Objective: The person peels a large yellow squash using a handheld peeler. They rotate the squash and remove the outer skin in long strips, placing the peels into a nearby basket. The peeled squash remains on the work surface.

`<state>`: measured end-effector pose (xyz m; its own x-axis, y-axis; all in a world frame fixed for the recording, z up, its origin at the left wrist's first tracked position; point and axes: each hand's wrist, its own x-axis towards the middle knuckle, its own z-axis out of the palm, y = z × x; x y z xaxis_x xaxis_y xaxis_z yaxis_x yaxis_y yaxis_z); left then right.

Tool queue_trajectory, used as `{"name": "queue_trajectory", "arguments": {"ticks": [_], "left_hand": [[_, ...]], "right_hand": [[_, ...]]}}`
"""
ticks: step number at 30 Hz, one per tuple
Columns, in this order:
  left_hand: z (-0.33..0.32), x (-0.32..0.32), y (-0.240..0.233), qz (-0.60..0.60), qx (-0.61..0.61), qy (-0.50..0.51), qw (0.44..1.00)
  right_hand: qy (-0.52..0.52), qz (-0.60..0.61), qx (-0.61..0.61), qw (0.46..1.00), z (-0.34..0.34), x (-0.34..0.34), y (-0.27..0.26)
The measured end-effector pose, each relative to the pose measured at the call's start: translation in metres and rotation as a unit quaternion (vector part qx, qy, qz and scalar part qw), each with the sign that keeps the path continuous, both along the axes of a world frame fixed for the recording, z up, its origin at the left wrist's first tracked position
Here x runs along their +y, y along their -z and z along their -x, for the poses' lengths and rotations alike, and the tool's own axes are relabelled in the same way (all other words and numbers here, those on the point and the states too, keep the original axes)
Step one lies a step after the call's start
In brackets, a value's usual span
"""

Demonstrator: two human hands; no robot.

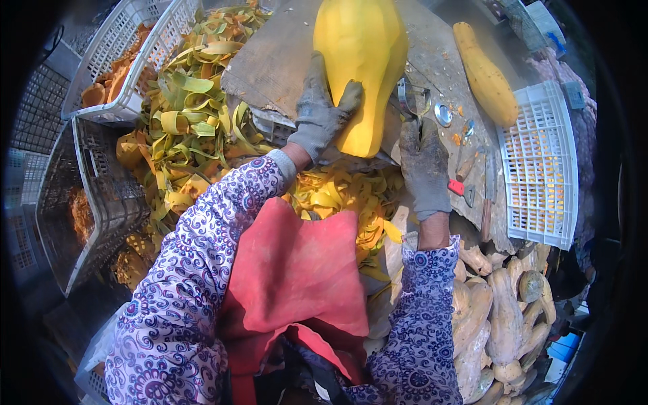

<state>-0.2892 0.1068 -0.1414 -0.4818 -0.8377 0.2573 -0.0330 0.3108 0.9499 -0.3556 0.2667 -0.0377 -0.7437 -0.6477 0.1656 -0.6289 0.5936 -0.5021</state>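
A large peeled yellow squash [362, 66] lies on a worn wooden board [273, 61], its narrow end towards me. My left hand [326, 104], in a grey work glove, rests against the left side of the squash with thumb and fingers spread. My right hand [422, 162], in a dirty grey glove, is closed round the handle of a metal peeler [414, 98], whose looped head points away from me just right of the squash. A smaller tan squash [485, 76] lies at the board's right.
Peel strips [187, 116] are heaped at left and below the board. A white plastic crate [539, 167] stands right, another [136, 96] at upper left. A knife [489, 187] and a red-handled tool [456, 187] lie on the board. Unpeeled squashes [506, 314] are piled lower right.
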Motion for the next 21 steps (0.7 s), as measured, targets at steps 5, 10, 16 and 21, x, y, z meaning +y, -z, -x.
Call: {"name": "queue_trajectory", "arguments": {"ticks": [5,10,16,21], "left_hand": [[-0.003,0.001,0.002,0.080,-0.019,-0.046,0.996],[-0.004,0.001,0.005,0.070,-0.008,-0.030,0.997],[-0.005,-0.004,0.005,0.090,0.008,-0.017,0.996],[-0.001,-0.004,0.017,0.113,0.016,-0.042,0.993]], "right_hand": [[-0.012,-0.060,0.058,0.996,0.047,-0.065,-0.027],[-0.021,-0.155,0.089,0.984,0.032,-0.073,-0.037],[0.012,-0.201,0.019,0.979,-0.010,-0.036,-0.013],[-0.019,-0.160,0.066,0.985,-0.047,-0.003,0.018]]}}
